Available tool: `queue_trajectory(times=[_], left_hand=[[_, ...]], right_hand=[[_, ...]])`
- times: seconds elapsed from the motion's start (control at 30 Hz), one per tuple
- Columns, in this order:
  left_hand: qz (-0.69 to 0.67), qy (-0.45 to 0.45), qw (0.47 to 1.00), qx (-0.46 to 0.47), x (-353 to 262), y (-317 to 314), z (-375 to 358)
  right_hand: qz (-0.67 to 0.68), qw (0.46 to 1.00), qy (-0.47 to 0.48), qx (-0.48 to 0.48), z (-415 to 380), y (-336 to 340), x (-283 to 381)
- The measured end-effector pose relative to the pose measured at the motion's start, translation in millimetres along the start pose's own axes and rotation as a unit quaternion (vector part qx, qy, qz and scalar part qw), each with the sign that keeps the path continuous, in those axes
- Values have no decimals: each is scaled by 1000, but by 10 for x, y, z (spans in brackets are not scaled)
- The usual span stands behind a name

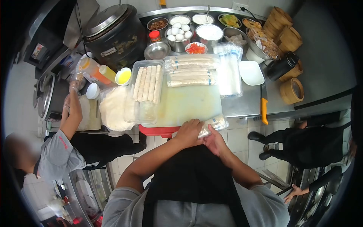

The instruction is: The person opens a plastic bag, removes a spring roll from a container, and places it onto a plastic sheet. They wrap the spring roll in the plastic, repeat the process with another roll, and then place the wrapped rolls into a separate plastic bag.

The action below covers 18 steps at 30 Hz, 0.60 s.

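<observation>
My left hand [190,132] curls over a clear plastic bag of pale rolls [216,125], in front of the board's near edge. Against its near side, my right hand [215,142] presses with the thumb, the other fingers partly hidden beneath. Beyond my hands lies the pale cutting board [193,104]. Bagged rolls [192,70] rest in a stack at its far end. On its left stands a clear plastic container [140,113] holding several long, pale dough rolls [146,84].
A sheet of dough [115,108] lies left of the container. Bowls, including one of eggs [179,33], line the back. An orange-handled knife [264,109] lies at right beside plastic bags [230,72]. A co-worker [66,147] works at left; another person [314,145] stands at right.
</observation>
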<state>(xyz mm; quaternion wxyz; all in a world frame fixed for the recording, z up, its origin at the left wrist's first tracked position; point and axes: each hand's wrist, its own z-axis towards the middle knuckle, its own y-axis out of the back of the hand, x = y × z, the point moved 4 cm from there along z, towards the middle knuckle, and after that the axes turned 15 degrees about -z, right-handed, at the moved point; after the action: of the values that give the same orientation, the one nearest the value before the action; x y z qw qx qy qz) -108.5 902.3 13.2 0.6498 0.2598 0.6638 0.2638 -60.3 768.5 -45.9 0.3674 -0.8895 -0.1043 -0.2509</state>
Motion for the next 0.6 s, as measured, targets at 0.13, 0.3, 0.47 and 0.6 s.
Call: queue_trajectory(times=[0.13, 0.3, 0.47, 0.6], left_hand=[[-22, -14, 999, 24, -94, 82, -24], [-59, -1, 996, 63, -195, 483, 51], [-329, 82, 877, -342, 461, 1172, -106], [-665, 159, 644, -344, 721, 782, -163]], right_hand=[[1, 1000, 11, 14, -55, -40, -4], [-25, 998, 62, -1, -67, -215, 217], [-39, 984, 170, 37, 65, -544, 731], [-25, 977, 212, 17, 383, -581, 984]])
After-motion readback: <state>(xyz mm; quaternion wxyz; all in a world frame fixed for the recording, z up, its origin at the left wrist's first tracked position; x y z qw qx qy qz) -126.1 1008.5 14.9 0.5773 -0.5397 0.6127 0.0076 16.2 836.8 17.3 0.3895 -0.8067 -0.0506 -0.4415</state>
